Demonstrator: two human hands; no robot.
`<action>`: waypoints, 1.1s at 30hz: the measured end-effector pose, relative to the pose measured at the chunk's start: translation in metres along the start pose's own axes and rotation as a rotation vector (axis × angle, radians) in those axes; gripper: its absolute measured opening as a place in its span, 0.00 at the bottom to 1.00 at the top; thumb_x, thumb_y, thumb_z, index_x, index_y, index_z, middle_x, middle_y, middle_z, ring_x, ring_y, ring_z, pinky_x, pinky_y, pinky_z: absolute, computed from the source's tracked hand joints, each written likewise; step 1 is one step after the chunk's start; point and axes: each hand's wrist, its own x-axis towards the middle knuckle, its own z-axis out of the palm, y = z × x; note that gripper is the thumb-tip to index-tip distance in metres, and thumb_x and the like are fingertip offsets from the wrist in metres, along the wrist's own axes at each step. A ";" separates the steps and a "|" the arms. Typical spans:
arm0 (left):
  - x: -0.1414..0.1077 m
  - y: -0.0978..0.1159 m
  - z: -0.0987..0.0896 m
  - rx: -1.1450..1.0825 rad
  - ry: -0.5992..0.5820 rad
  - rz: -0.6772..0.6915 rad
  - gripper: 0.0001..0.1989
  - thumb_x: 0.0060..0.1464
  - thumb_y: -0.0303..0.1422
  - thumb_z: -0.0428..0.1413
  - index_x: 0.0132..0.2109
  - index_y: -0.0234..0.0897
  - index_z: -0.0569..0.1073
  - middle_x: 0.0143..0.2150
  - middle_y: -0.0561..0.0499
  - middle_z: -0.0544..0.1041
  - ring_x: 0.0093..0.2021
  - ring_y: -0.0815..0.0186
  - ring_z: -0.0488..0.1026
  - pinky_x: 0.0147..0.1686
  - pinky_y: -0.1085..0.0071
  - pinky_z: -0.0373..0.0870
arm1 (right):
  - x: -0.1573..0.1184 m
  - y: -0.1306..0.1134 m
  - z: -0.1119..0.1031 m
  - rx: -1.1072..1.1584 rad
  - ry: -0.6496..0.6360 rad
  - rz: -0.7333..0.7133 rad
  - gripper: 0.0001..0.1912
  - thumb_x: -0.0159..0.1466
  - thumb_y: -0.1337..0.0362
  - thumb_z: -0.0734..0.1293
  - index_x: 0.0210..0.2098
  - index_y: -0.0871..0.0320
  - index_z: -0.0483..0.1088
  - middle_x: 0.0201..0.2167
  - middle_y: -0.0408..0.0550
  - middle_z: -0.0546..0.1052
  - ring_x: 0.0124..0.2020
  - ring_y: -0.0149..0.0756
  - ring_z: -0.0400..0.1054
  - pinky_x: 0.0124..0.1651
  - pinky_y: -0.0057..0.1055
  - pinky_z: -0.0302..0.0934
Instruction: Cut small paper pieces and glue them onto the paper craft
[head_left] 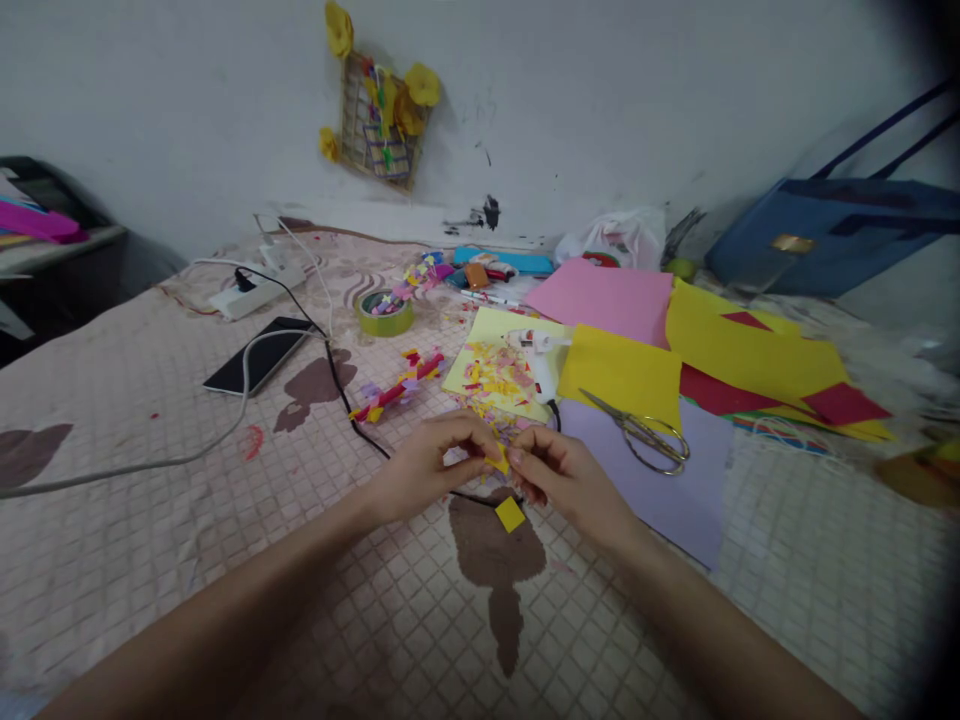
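Observation:
Between the fingertips of my left hand (457,455) and my right hand (551,470) is a small piece of yellow paper (499,460). Both hands are closed in a pinch on it, and the fingers partly cover it. Just below them a yellow paper square (510,514) lies on the patterned cloth (375,610). Behind the hands, colourful paper scraps (495,370) are scattered over a pale yellow sheet. A white glue gun (541,365) rests on that sheet's right side. To the left lies a red stick covered with paper bits (397,388).
Scissors (637,430) lie across yellow and lilac sheets (697,500) at right. A roll of green tape (385,315), a phone (262,355) and a power strip (259,290) are at left, with cables crossing the cloth. A blue bag (840,235) stands at the back right.

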 end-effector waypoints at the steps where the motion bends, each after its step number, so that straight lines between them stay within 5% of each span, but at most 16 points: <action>1: 0.000 0.000 0.000 -0.019 -0.006 -0.021 0.05 0.53 0.30 0.54 0.36 0.33 0.72 0.36 0.48 0.71 0.37 0.68 0.68 0.38 0.72 0.66 | 0.000 0.000 0.000 0.003 0.000 -0.003 0.14 0.59 0.54 0.63 0.25 0.58 0.61 0.18 0.37 0.63 0.17 0.23 0.53 0.20 0.24 0.48; 15: 0.002 -0.007 0.010 -0.532 0.115 -0.320 0.08 0.47 0.31 0.60 0.32 0.31 0.70 0.29 0.53 0.71 0.31 0.72 0.67 0.33 0.75 0.63 | 0.000 0.004 0.004 -0.084 0.013 -0.108 0.12 0.60 0.57 0.62 0.26 0.58 0.63 0.20 0.38 0.62 0.19 0.25 0.55 0.22 0.24 0.51; 20: 0.000 -0.008 0.011 -0.567 0.149 -0.378 0.10 0.46 0.32 0.61 0.33 0.32 0.69 0.29 0.54 0.71 0.29 0.73 0.68 0.32 0.75 0.63 | 0.000 0.005 0.004 -0.056 -0.023 -0.067 0.16 0.64 0.53 0.57 0.27 0.58 0.63 0.23 0.40 0.66 0.19 0.25 0.59 0.21 0.24 0.52; 26: 0.001 -0.007 0.012 -0.598 0.191 -0.398 0.14 0.42 0.30 0.63 0.36 0.33 0.68 0.31 0.54 0.71 0.30 0.73 0.68 0.32 0.75 0.64 | 0.000 0.005 0.005 -0.091 0.006 -0.088 0.13 0.60 0.55 0.63 0.27 0.58 0.63 0.20 0.38 0.64 0.19 0.25 0.56 0.21 0.23 0.52; 33: 0.001 -0.007 0.009 -0.589 0.118 -0.416 0.13 0.44 0.32 0.62 0.37 0.32 0.70 0.33 0.53 0.72 0.32 0.72 0.69 0.34 0.74 0.64 | -0.001 0.006 0.006 -0.122 0.051 -0.119 0.11 0.61 0.58 0.61 0.27 0.58 0.63 0.21 0.39 0.63 0.20 0.25 0.55 0.22 0.24 0.52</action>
